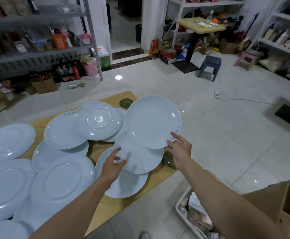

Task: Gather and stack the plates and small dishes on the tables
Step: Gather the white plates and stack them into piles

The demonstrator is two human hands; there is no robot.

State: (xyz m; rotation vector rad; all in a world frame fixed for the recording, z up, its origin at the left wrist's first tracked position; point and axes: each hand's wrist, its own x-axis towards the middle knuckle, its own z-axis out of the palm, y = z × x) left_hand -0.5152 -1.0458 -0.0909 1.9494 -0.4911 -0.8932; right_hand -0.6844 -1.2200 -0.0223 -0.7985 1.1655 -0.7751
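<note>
Several white plates lie scattered and overlapping on a wooden table (104,202). My right hand (179,149) grips the near rim of one white plate (152,121), tilted up above the table's right edge. My left hand (112,165) hovers with fingers apart over another white plate (140,159) lying just below the lifted one. An upturned plate (99,123) rests on others at the middle. Large oval plates (58,183) lie at the left. Two small dark green dishes sit on the table, one at the far end (126,102), one (169,160) partly hidden by my right wrist.
A white crate (190,219) of clutter and a cardboard box (278,202) stand on the tiled floor at the right. A grey stool (209,67), a pink stool (246,58) and a second table (201,25) stand farther back. Loaded shelves line the walls.
</note>
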